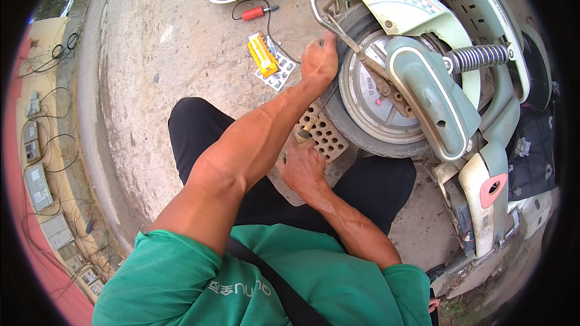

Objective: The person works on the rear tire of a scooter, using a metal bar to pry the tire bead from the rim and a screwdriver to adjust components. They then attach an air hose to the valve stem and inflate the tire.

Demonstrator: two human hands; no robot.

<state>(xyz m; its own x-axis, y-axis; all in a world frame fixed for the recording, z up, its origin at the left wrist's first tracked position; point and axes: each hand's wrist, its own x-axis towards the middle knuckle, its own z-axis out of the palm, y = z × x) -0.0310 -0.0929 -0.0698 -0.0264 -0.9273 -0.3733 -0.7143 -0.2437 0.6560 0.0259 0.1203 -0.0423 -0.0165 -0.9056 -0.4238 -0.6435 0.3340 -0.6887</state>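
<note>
Tyre [357, 136] on gritty concrete ground [181, 36] beside holed brick [329, 139], right grip [304, 168] around wooden tool [304, 134], left grip [320, 60] at tread, closure unclear

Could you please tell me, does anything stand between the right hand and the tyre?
Yes: in this view, the perforated brick lies between the right hand and the lower part of the tyre. The tan-handled tool in that hand points over the brick.

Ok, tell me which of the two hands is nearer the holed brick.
The right hand, beside the holed brick's near edge; the left hand is farther off, up at the tyre's edge.
</note>
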